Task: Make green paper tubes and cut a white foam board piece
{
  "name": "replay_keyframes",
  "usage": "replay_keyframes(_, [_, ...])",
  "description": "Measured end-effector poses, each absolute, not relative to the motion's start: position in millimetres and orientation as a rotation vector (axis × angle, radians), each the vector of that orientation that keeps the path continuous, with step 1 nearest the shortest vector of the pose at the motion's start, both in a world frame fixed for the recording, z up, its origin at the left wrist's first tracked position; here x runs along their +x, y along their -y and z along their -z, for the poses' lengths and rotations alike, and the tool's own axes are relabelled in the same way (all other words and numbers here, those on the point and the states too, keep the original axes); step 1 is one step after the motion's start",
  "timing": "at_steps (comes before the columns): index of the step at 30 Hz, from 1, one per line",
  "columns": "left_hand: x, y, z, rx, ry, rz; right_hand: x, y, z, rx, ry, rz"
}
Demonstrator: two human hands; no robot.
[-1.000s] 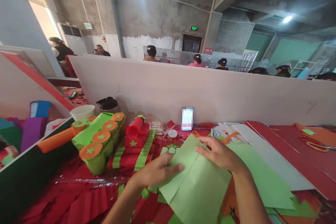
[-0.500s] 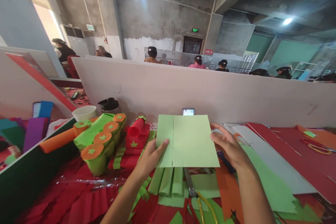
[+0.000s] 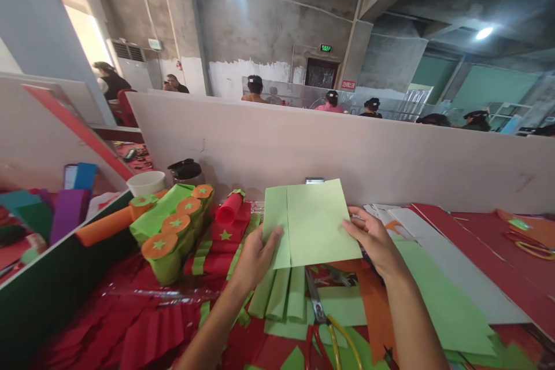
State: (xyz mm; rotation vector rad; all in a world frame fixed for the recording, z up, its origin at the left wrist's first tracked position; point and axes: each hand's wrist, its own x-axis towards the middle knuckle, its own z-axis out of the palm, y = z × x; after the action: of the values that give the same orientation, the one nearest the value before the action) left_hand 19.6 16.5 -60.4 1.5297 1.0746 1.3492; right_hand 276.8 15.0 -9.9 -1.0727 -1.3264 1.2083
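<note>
A light green sheet of paper (image 3: 318, 222) is held up in front of me, with a dark line running down it left of its middle. My left hand (image 3: 259, 251) pinches its left edge, thumb on the near face. At the right edge my right hand (image 3: 368, 234) grips the sheet between thumb and fingers. Below the paper lie several rolled green paper tubes (image 3: 277, 298). Beside them rests a pair of scissors (image 3: 319, 306) with a yellow and a red handle, blades pointing away from me.
Green paper cups with orange star tops (image 3: 162, 251) stand at left, beside a red paper roll (image 3: 228, 208). Red pleated paper (image 3: 150, 332) lies at near left. Green sheets (image 3: 433, 295) and white board (image 3: 455, 266) are at right. A pale partition (image 3: 277, 144) stands behind.
The sheet has tilted slightly, its right side rising, with both hands still on it. My view has shifted a little, so the surroundings sit farther right.
</note>
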Motion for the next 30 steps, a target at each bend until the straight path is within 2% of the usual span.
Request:
replay_keyframes(7, [11,-17,53,1.529,-1.196,-1.463,275,-17,13,-1.196,1.359,-1.039])
replay_keyframes(15, [0,-15,39,1.613,-1.321,-1.498,261,25,-1,-1.725,2.035,-1.076])
replay_keyframes(17, [-1,-13,39,1.691,-1.365,-1.471,250,44,6,-1.856,2.23,-1.026])
replay_keyframes(19, [-2,-12,39,1.763,-1.405,-1.436,239,62,22,-1.967,2.358,-0.753])
replay_keyframes(23, [-3,-11,40,1.848,-1.468,-1.382,223,89,61,-2.184,2.45,-0.57])
replay_keyframes(30, [-4,-14,43,1.79,-1.464,-1.433,225,95,90,-2.191,2.432,-0.517])
